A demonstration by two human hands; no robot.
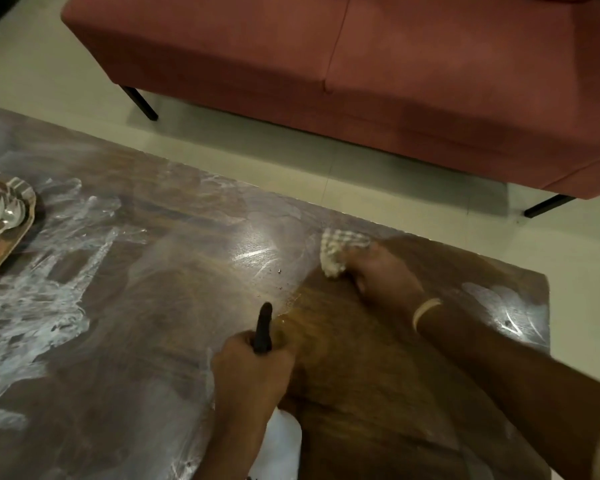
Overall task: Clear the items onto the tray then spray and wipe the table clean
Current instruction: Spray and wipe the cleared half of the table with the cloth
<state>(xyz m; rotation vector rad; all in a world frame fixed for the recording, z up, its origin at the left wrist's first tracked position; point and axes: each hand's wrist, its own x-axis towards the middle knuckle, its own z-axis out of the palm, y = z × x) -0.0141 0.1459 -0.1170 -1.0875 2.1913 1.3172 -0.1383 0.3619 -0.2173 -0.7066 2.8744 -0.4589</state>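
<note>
wiping step: keep cloth [340,252] flat, overlap strokes, work from the clean brown patch toward foam streaks at 9 o'clock on table [136,341]
right hand [383,275] pinches cloth, which pokes out at 10 o'clock of the knuckles
left hand [253,368] curled round spray bottle [263,329], nozzle at 12
tray [6,233] far at 9 o'clock

A dusty-red sofa [395,74] fills the field from eleven to two o'clock, its seat split by a seam into two cushions. It stands on thin black legs: one leg [140,102] shows at about eleven o'clock and another leg [548,206] at three o'clock. Beneath and around it lies a pale tiled floor [291,157], with the sofa's soft shadow falling on the tiles under its front edge.
</note>
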